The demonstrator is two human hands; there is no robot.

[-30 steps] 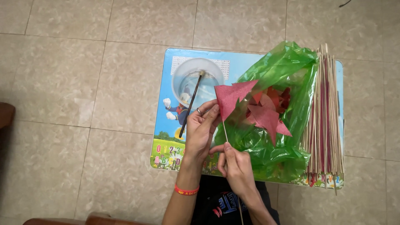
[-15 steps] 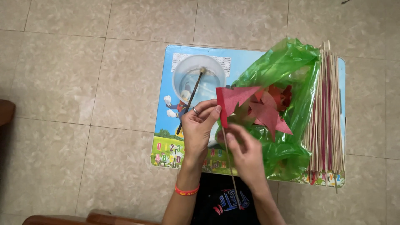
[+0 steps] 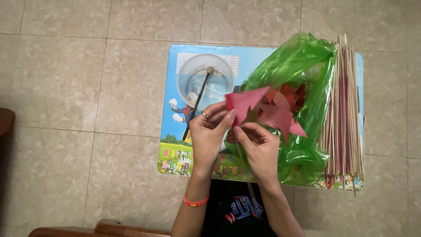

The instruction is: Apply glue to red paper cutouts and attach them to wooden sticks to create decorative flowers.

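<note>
On the small picture-printed counter (image 3: 175,151), a brush (image 3: 196,106) leans in a clear tub (image 3: 186,72). The left hand (image 3: 209,131) pinches a red paper leaf (image 3: 244,102); the right hand (image 3: 259,147) is closed on a thin stick (image 3: 240,151) under it. The leaf looks mid-attachment; pressing stick to leaf comes next. A green plastic bag (image 3: 307,61) and a stick bundle (image 3: 344,109) lie further right.

Both hands, the left hand (image 3: 210,131) and the right hand (image 3: 258,147), are pinching a red paper piece (image 3: 243,102) on a thin stick (image 3: 240,153) over the small desk (image 3: 173,127), beside a green plastic bag (image 3: 302,66).
</note>
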